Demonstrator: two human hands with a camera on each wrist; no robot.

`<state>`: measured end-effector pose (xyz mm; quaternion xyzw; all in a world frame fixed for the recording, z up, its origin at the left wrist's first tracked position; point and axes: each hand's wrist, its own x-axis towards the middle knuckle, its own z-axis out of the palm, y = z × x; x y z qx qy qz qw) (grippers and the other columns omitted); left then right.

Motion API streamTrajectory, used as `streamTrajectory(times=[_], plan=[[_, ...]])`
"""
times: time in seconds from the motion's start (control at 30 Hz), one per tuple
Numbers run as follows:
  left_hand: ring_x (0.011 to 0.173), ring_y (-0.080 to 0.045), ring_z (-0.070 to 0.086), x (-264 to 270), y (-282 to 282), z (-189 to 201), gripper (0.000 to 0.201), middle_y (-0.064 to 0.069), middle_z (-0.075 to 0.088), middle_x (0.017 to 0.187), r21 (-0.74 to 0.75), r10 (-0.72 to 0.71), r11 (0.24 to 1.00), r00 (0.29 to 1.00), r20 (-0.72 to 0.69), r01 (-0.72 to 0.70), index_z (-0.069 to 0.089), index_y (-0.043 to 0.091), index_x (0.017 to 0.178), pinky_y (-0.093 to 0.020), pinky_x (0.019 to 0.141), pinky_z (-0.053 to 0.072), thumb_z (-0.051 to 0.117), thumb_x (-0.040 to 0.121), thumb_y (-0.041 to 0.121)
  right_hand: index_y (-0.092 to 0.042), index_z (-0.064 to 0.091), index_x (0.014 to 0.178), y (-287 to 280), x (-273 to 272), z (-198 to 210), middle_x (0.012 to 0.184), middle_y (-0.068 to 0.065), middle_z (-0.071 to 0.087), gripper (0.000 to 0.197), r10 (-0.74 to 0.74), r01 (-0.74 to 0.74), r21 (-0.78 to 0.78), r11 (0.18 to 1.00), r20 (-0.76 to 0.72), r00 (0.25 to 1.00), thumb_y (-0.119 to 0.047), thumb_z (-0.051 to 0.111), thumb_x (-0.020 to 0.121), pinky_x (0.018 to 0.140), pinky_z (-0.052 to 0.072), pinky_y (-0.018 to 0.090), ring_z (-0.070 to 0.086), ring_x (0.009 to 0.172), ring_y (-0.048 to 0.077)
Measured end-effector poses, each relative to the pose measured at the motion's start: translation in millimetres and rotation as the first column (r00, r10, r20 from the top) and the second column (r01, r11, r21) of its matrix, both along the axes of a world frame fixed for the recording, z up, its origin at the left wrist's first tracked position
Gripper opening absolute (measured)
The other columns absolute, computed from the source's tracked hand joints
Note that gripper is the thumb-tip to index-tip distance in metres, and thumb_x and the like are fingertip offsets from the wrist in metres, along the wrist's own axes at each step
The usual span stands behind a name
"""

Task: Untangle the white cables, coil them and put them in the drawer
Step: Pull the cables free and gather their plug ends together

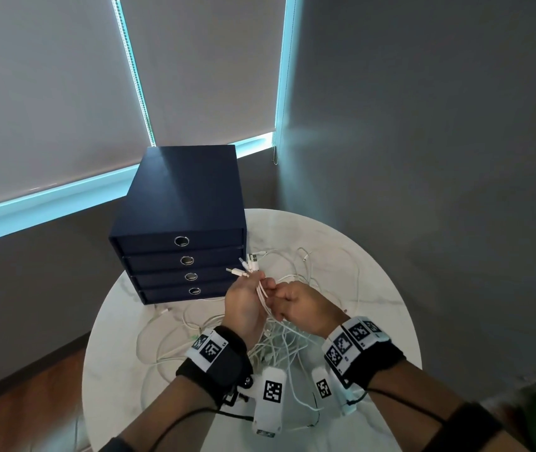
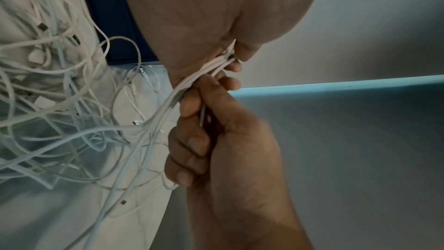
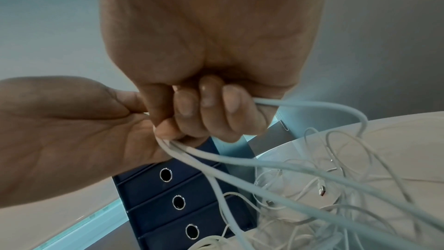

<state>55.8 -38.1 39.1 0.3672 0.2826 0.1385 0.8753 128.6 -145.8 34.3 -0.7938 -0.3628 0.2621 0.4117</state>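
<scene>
Both hands meet above the table (image 1: pixel 374 256). The left hand (image 1: pixel 243 305) grips a bundle of white cables (image 1: pixel 261 293), its fingers (image 2: pixel 236 66) curled round them, plug ends fanning out just past the fingertips. The right hand (image 1: pixel 299 305) clenches the same strands just beside it, fingers (image 3: pixel 211 100) wrapped tight. Below both hands the rest lies tangled on the table. The drawers (image 1: pixel 185 259), all closed, stand just beyond the left fingers.

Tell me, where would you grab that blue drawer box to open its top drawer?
By the metal ring hole in the front of the top drawer, hooking a finger in from the front, the side facing the person. The drawer box shows flat fronts with no handles; that ring seems the only purchase.
</scene>
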Motion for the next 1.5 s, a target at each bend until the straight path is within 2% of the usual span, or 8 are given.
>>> streamTrajectory(times=[0.47, 0.6, 0.77, 0.97, 1.23, 1.3, 1.37, 1.5], plan=[[0.042, -0.006, 0.023, -14, 67, 14, 0.026, 0.007, 0.03, 0.055, 0.277, 0.227, 0.93, 0.97, 0.09, -0.243, 0.049, 0.016, 0.083, -0.018, 0.037, 0.02, 0.038, 0.105, 0.01, -0.021, 0.075, 0.081, -112, 77, -35, 0.091, 0.004, 0.07, 0.021, -0.475, 0.513, -0.258, 0.819, 0.198, 0.857, -0.023, 0.057, 0.093, 0.076, 0.045, 0.028, 0.063, 0.086, 0.024], [0.044, -0.008, 0.024, -14, 48, 13, 0.021, 0.008, 0.029, 0.053, 0.433, 0.061, 0.898, 0.997, 0.056, -0.08, 0.052, 0.015, 0.082, -0.021, 0.038, 0.024, 0.05, 0.102, 0.01, -0.014, 0.072, 0.073, -86, 72, -5, 0.057, 0.007, 0.06, 0.029, -0.621, 0.622, -0.019, 0.783, -0.075, 0.78, -0.004, 0.052, 0.092, 0.053, 0.044, 0.028, 0.052, 0.05, 0.022], [0.046, -0.009, 0.024, -4, 23, 11, 0.021, 0.004, 0.036, 0.056, 0.497, -0.072, 0.867, 0.994, 0.078, 0.024, 0.068, 0.007, 0.095, -0.021, 0.042, 0.024, 0.05, 0.103, 0.013, 0.01, 0.067, 0.093, -46, 38, 48, 0.077, 0.027, 0.066, 0.029, -0.18, 0.411, 0.275, 0.869, -0.598, 0.781, 0.007, 0.04, 0.087, 0.064, 0.054, 0.035, 0.062, 0.065, 0.032], [0.045, -0.006, 0.031, 3, 1, 9, 0.019, 0.003, 0.047, 0.059, 0.478, -0.208, 0.869, 0.971, 0.115, 0.129, 0.061, 0.006, 0.099, -0.021, 0.043, 0.032, 0.05, 0.103, 0.021, 0.001, 0.071, 0.096, -15, 14, 72, 0.083, 0.023, 0.069, 0.016, -0.012, 0.163, 0.357, 0.92, -0.389, 0.921, 0.001, 0.054, 0.095, 0.065, 0.057, 0.029, 0.065, 0.066, 0.024], [0.049, -0.008, 0.031, -11, 6, -27, 0.022, -0.001, 0.043, 0.068, 0.407, -0.192, 0.898, 0.981, 0.022, 0.167, 0.067, 0.005, 0.093, -0.022, 0.044, 0.034, 0.051, 0.102, 0.017, -0.003, 0.063, 0.097, -34, 61, 119, 0.066, 0.009, 0.066, 0.023, -0.38, 0.604, 0.626, 0.493, -0.469, 0.797, 0.01, 0.045, 0.094, 0.051, 0.048, 0.023, 0.055, 0.05, 0.013], [0.049, -0.01, 0.03, -12, 9, -33, 0.023, -0.002, 0.038, 0.065, 0.392, -0.146, 0.909, 0.989, -0.013, 0.14, 0.069, 0.007, 0.088, -0.022, 0.044, 0.034, 0.053, 0.101, 0.016, -0.007, 0.064, 0.095, -41, 72, 114, 0.064, 0.006, 0.066, 0.026, -0.522, 0.635, 0.516, 0.575, -0.367, 0.77, 0.011, 0.046, 0.09, 0.054, 0.049, 0.031, 0.055, 0.05, 0.014], [0.047, -0.01, 0.029, -11, 10, -33, 0.023, -0.002, 0.037, 0.062, 0.408, -0.141, 0.9, 0.988, -0.06, 0.153, 0.069, 0.006, 0.086, -0.021, 0.044, 0.03, 0.054, 0.101, 0.015, -0.016, 0.068, 0.1, -46, 77, 99, 0.084, 0.005, 0.07, 0.028, -0.623, 0.6, 0.175, 0.781, 0.155, 0.767, 0.002, 0.051, 0.089, 0.076, 0.055, 0.042, 0.065, 0.074, 0.02], [0.041, -0.007, 0.029, -7, 3, -24, 0.022, 0.004, 0.04, 0.054, 0.492, -0.205, 0.836, 0.97, -0.133, 0.244, 0.067, -0.005, 0.096, -0.02, 0.042, 0.025, 0.054, 0.101, 0.011, -0.028, 0.059, 0.126, -42, 44, 73, 0.135, -0.003, 0.05, 0.035, 0.007, 0.338, -0.39, 0.856, 0.663, 0.748, -0.029, 0.056, 0.091, 0.107, 0.038, 0.042, 0.044, 0.126, 0.026]])
